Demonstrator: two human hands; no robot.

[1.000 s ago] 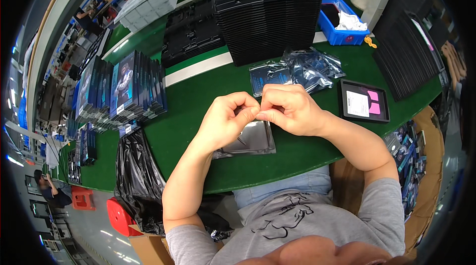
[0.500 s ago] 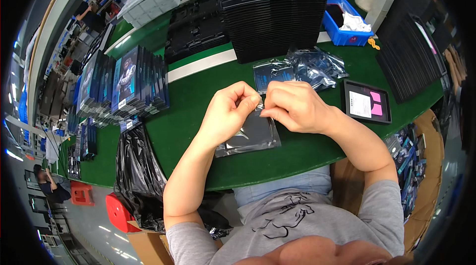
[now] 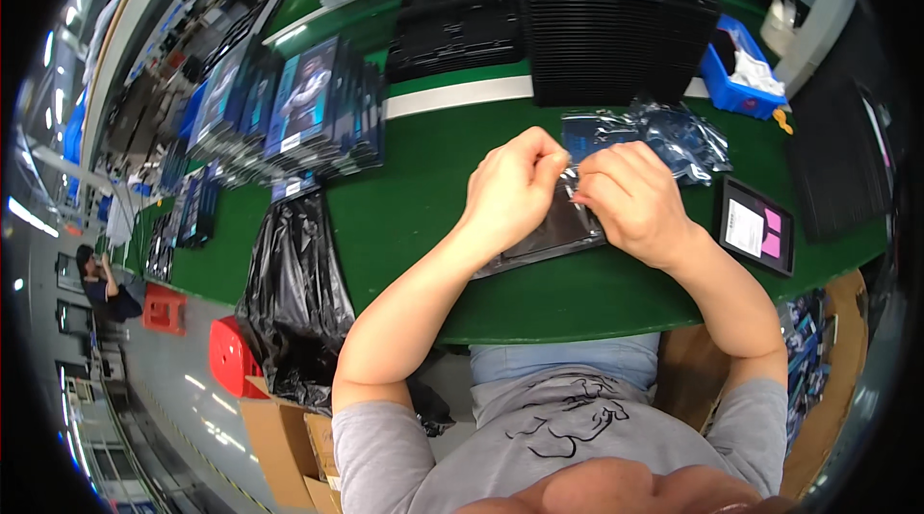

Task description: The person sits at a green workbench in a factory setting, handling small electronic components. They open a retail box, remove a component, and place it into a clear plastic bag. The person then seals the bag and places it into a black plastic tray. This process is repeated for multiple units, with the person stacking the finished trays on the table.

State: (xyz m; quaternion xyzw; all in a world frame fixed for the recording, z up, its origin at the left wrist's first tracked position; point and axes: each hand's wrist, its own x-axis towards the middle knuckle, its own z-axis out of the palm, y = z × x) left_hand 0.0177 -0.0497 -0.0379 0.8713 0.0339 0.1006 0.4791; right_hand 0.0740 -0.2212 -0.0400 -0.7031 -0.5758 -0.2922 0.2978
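Observation:
A shiny see-through plastic bag [image 3: 551, 237] with a dark flat panel in it lies on the green table in front of me. My left hand [image 3: 512, 192] is closed, thumb and fingers pinching the far edge of this bag. Close beside it, my right hand [image 3: 637, 201] is also closed in a pinch on that edge and covers part of the bag. The fingertips nearly meet. Just beyond them are a blue-printed packet [image 3: 589, 132] and crumpled silvery bags [image 3: 681, 141].
A tall stack of black trays [image 3: 621, 42] stands at the back. Upright blue boxes [image 3: 303, 105] and a black plastic bag [image 3: 294, 293] are at left. To the right are a black tray with pink pieces [image 3: 756, 225], a blue bin [image 3: 741, 81] and dark panels [image 3: 837, 153].
The view has turned, so the table and its things appear farther right. Both hands keep pinching the bag's edge, with the fingers slightly shifted.

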